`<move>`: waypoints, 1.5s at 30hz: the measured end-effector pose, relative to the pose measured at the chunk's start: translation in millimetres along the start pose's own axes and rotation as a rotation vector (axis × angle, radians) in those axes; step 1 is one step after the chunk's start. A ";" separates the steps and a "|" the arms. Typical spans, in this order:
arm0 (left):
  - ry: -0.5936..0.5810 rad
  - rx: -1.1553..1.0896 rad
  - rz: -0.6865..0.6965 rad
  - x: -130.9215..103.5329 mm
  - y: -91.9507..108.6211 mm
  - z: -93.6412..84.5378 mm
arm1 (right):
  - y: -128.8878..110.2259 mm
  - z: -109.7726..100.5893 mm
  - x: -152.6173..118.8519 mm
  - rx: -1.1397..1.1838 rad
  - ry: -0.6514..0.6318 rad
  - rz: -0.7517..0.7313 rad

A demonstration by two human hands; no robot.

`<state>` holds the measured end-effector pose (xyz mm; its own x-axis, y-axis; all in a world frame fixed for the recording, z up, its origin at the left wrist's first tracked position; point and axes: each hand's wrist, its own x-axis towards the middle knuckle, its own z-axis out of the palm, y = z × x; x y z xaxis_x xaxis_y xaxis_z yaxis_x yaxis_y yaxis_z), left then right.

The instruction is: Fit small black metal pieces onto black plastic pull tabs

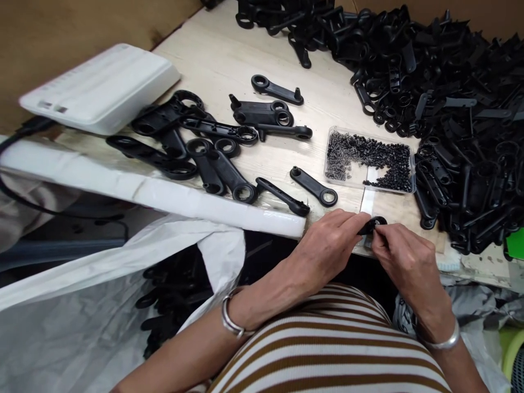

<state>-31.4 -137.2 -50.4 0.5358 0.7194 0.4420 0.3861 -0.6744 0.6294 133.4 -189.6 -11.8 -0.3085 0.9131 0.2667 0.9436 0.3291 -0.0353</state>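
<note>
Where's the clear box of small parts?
In the head view, the clear box lies on the table, right of centre, beyond the left hand and right hand, just left of the big pile of black parts.

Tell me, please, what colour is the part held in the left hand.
The part in the left hand is black, seen in the head view.

pale tabletop [216, 60] | chunky white box [102, 82], left | loose black arms [229, 172], middle | clear tray [357, 172] | huge messy black pile [429, 71], right

The box [357, 172] lies left of piled levers [450, 125].
</note>
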 end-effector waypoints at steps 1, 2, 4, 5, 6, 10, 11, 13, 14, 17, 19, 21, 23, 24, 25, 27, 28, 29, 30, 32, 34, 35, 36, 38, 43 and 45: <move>0.005 -0.009 -0.002 -0.1 0.2 -0.4 | -2.1 -1.9 1.0 -0.024 -0.027 0.001; 0.008 -0.018 -0.006 -0.3 0.5 -0.8 | -3.7 -3.9 1.9 -0.038 -0.052 0.006; 0.006 -0.033 -0.020 -0.8 1.0 -1.4 | -4.4 -7.9 3.3 0.000 -0.102 0.030; 0.005 -0.040 -0.028 -1.0 1.1 -1.4 | -3.1 -9.5 3.6 0.052 -0.126 0.051; 0.005 -0.048 -0.035 -1.2 1.0 -1.1 | -1.0 -10.8 3.7 0.120 -0.144 0.080; 0.029 -0.082 -0.029 -1.5 -0.5 1.6 | 9.7 -11.8 3.9 0.368 -0.175 0.228; 0.035 -0.087 -0.023 -1.5 -1.0 2.3 | 11.2 -11.1 4.3 0.400 -0.176 0.264; 0.044 -0.097 -0.019 -1.3 -1.7 3.1 | 11.8 -9.6 5.7 0.424 -0.178 0.326; 0.047 -0.104 -0.019 -1.3 -1.9 3.2 | 11.2 -9.0 6.6 0.426 -0.179 0.349; 0.045 -0.126 -0.017 -1.1 -2.3 2.8 | 9.1 -8.6 9.3 0.417 -0.180 0.397; 0.037 -0.132 -0.016 -1.3 -2.5 2.5 | 9.4 -9.5 10.7 0.424 -0.205 0.412; 0.027 -0.135 -0.022 -1.7 -2.7 2.5 | 11.0 -10.8 12.1 0.449 -0.255 0.433; 0.021 -0.143 -0.028 -2.2 -3.0 2.7 | 12.7 -12.2 13.8 0.485 -0.305 0.467; 0.021 -0.148 -0.029 -2.5 -3.1 2.9 | 13.2 -12.8 14.8 0.498 -0.323 0.483; 0.020 -0.154 -0.030 -2.6 -3.3 3.1 | 13.3 -13.5 15.8 0.503 -0.334 0.495; 0.021 -0.168 -0.028 -2.8 -3.6 3.4 | 12.4 -14.9 17.7 0.485 -0.345 0.494; 0.023 -0.173 -0.025 -2.7 -3.7 3.5 | 11.4 -15.6 18.5 0.466 -0.348 0.484; 0.027 -0.177 -0.022 -2.6 -3.7 3.5 | 10.2 -16.3 19.2 0.444 -0.349 0.472; 0.031 -0.179 -0.020 -2.5 -3.7 3.5 | 8.7 -16.8 19.8 0.420 -0.347 0.460; 0.038 -0.179 -0.020 -2.2 -3.4 3.4 | 5.6 -17.5 20.6 0.360 -0.342 0.438; 0.037 -0.177 -0.027 -2.0 -3.1 3.3 | 2.5 -17.8 21.1 0.273 -0.328 0.408; 0.037 -0.177 -0.032 -2.0 -3.0 3.2 | 1.0 -17.8 21.3 0.221 -0.319 0.390; 0.040 -0.178 -0.035 -2.0 -3.0 3.2 | -0.5 -17.8 21.4 0.172 -0.314 0.370; 0.053 -0.189 -0.035 -2.5 -2.9 3.2 | -3.6 -17.7 21.7 0.100 -0.316 0.329; 0.082 -0.208 -0.043 -4.2 -2.1 1.6 | -16.6 -16.9 24.1 -0.065 -0.343 0.242; 0.080 -0.204 -0.047 -4.1 -1.9 0.4 | -22.5 -16.6 26.3 -0.151 -0.366 0.244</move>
<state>-34.0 -138.9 -53.8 0.4562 0.7658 0.4533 0.2453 -0.5979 0.7631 106.1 -176.9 12.0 -0.0716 0.9933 -0.0904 0.9925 0.0800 0.0927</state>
